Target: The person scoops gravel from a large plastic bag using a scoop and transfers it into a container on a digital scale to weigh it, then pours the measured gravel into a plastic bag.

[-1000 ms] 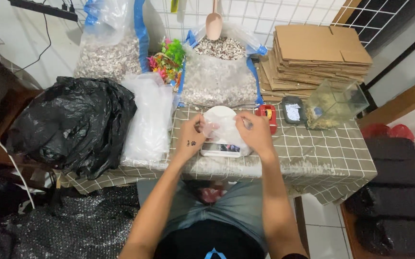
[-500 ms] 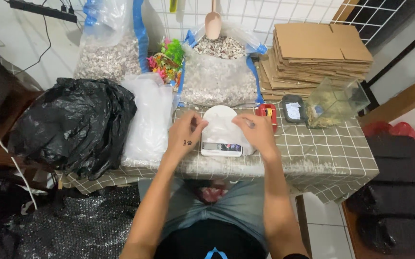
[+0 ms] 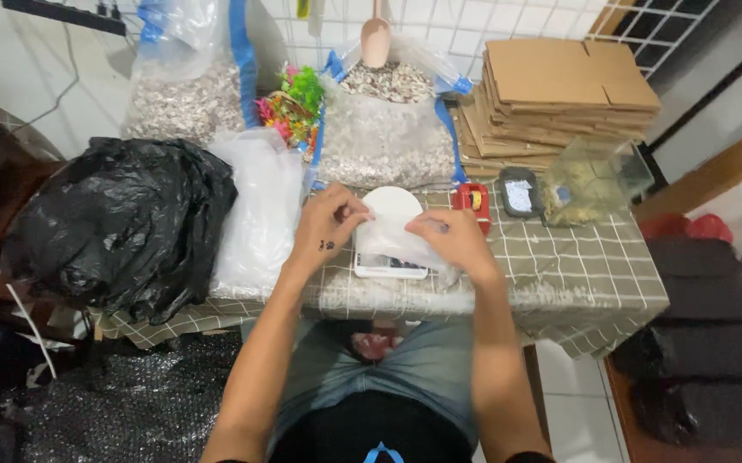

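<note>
From the head camera, both hands meet over a small white scale (image 3: 390,257) at the near edge of the checked table (image 3: 576,274). The left hand (image 3: 330,230) and the right hand (image 3: 448,242) each pinch an edge of a thin clear bag (image 3: 396,240), fingers curled closed on the film, so the bag is stretched between them just above the scale's round pan. The step in hand looks like spreading or opening the bag at the scale; the next move would call for parting the film's two layers without tearing them and keeping the mouth up (which end is the mouth cannot be told here). The bag's long axis seems to run left to right between the hands, lying fairly flat and tilted a little down toward the right hand. Behind the scale stands an open sack (image 3: 388,129) of pale chips with a scoop (image 3: 376,34) upright in it; a red tape dispenser (image 3: 472,202) sits just beside the scale on the right, and flat cartons (image 3: 559,94) are stacked further right.
</note>
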